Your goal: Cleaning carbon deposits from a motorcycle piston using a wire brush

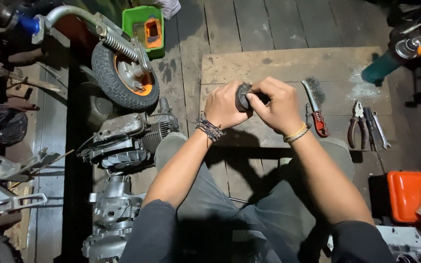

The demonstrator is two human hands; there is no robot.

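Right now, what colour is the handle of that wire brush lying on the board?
Red. The wire brush lies right of the hands; its handle shows best in the head view.

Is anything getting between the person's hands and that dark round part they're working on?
No. Both the left hand and the right hand grip the dark round part directly, above the wooden board. The wire brush and the pliers lie off to the right, apart from it.
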